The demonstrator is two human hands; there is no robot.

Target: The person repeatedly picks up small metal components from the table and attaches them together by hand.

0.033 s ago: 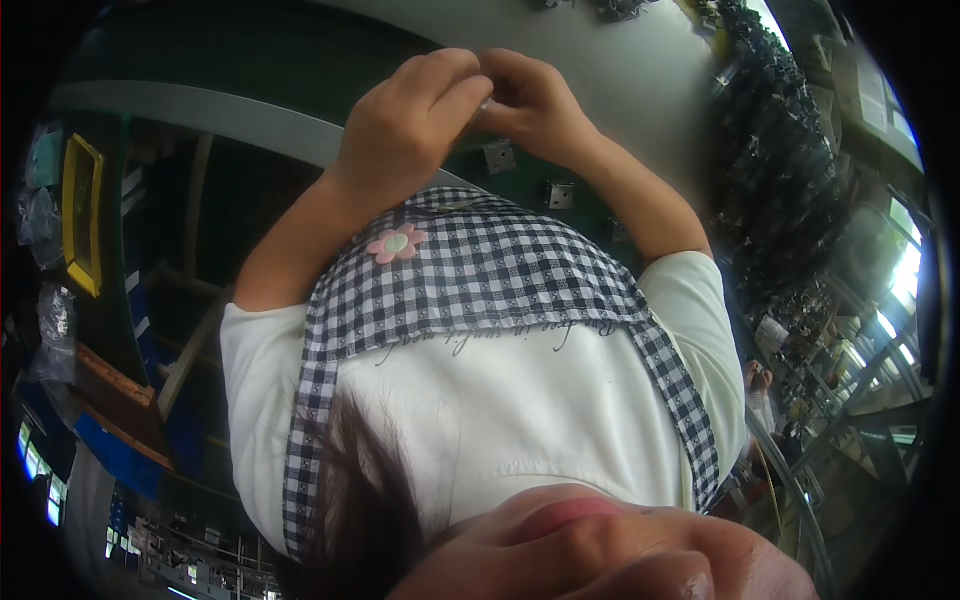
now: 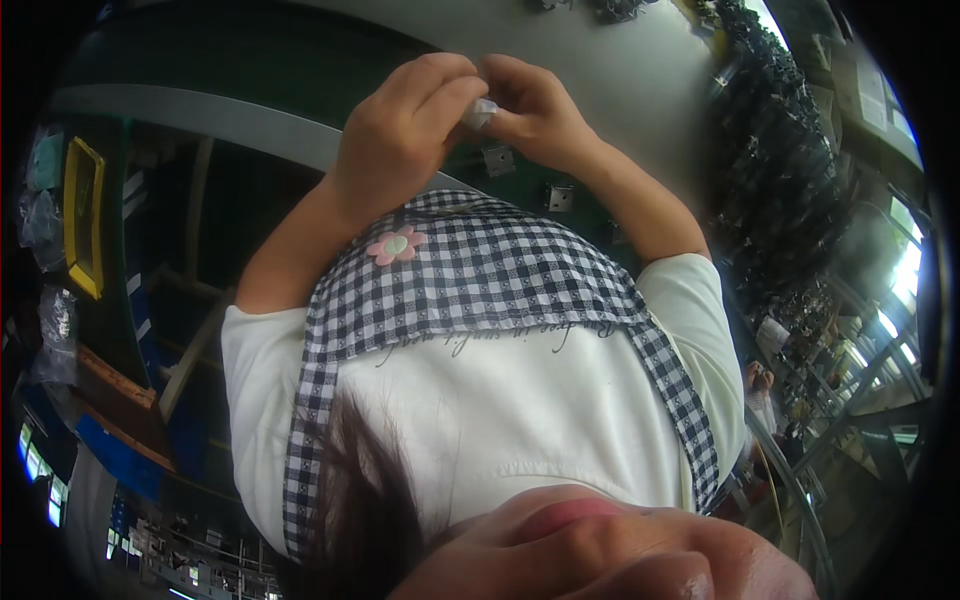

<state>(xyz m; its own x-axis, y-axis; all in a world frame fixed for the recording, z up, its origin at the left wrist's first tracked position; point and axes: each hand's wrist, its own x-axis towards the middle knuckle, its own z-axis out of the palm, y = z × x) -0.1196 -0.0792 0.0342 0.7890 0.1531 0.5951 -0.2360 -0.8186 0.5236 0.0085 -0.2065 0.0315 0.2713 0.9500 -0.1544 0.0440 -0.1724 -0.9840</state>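
My left hand (image 2: 405, 120) and my right hand (image 2: 540, 110) meet at the top middle, fingers bent and closed toward each other. A small pale grey piece (image 2: 479, 113) shows between my left fingertips and my right thumb. Its kind cannot be made out, and my fingers cover part of it. Just below my hands, a small square metal piece with holes (image 2: 498, 159) lies on the dark green surface (image 2: 525, 180). A second such metal piece (image 2: 559, 197) lies to its right, nearer my apron (image 2: 470, 265).
A grey surface (image 2: 620, 90) stretches beyond my right hand. On the right rises a large heap of dark small parts (image 2: 770, 170). At the left stand a yellow frame (image 2: 84, 215) and clear plastic bags (image 2: 56, 330). Another person (image 2: 760, 390) appears far off at right.
My hands have shifted slightly, and more of the pale grey piece shows between them. The metal pieces on the green surface have stayed in place.
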